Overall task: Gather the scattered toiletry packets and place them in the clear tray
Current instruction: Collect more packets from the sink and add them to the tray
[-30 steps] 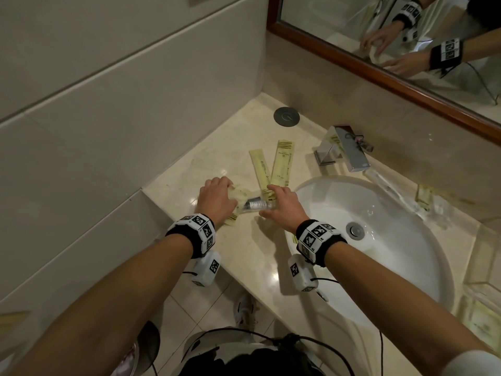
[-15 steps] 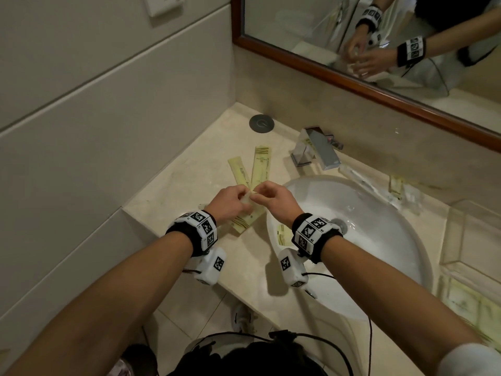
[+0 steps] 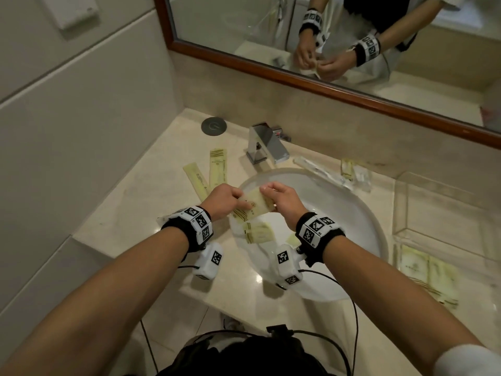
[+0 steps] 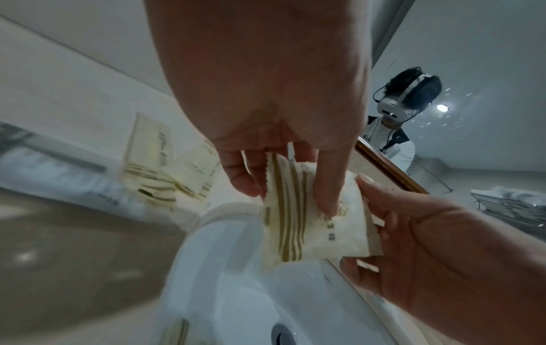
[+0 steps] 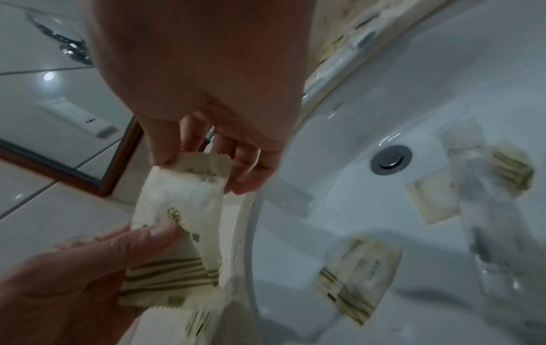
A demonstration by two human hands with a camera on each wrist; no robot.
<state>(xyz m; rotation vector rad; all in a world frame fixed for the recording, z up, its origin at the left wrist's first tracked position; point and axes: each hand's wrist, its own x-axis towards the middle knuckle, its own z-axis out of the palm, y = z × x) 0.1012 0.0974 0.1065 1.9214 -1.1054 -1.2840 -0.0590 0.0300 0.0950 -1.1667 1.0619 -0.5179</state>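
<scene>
Cream striped packet [image 3: 252, 207] being held between both hands above the sink [image 3: 360, 213] rim.
Left hand [image 3: 225, 200] and right hand [image 3: 282, 200] are each pinching one end; clear tray [image 3: 439, 210] is sitting well apart, rightward.

I see a cream packet [image 3: 253, 206] with olive stripes at one end and a small gold emblem; two pale yellow sachets [image 3: 217, 169] lie on the beige marble desk [image 3: 151, 202], the sink [image 3: 352, 213] is white, the mirror frame [image 3: 325, 88] reddish brown, wristbands [image 3: 196, 221] black-and-white checked
</scene>
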